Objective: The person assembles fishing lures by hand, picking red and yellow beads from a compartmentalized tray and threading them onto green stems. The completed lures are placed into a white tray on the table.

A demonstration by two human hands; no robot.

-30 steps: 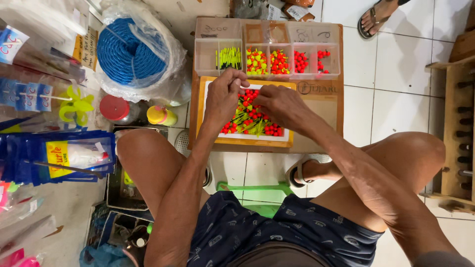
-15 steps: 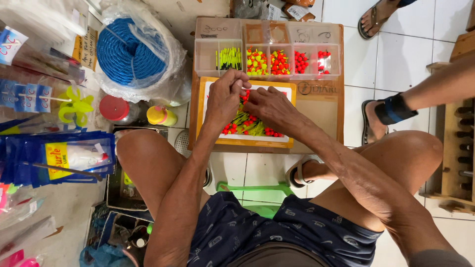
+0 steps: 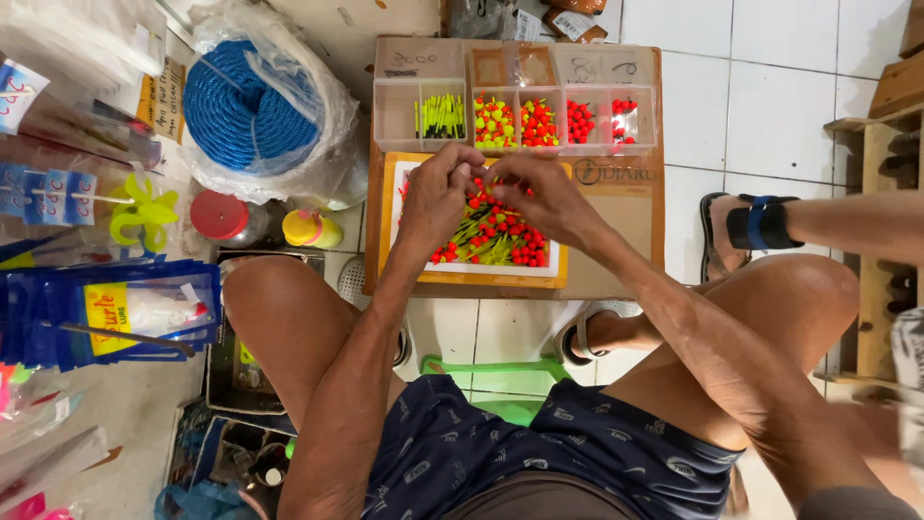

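My left hand (image 3: pixel 435 195) and my right hand (image 3: pixel 535 189) meet over a shallow white tray with an orange rim (image 3: pixel 474 272). The tray holds a pile of small fishing floats (image 3: pixel 493 237), red balls on yellow-green stems. Both hands pinch a small float between their fingertips; the piece itself is mostly hidden by the fingers. Just beyond the hands stands a clear compartment box (image 3: pixel 514 118) with sorted floats: yellow-green sticks, yellow and red balls, red balls. Tray and box rest on a low wooden stool (image 3: pixel 616 231).
A coil of blue rope in a plastic bag (image 3: pixel 252 108) lies left of the stool, with a red-lidded jar (image 3: pixel 221 218) and a yellow bottle (image 3: pixel 311 229). Blue packets hang at the left (image 3: pixel 106 313). Another person's sandalled foot (image 3: pixel 751 226) stands at the right.
The other person's leg and foot have come in from the far right and now stand beside the stool. My hands stay over the tray, fingers working close together.
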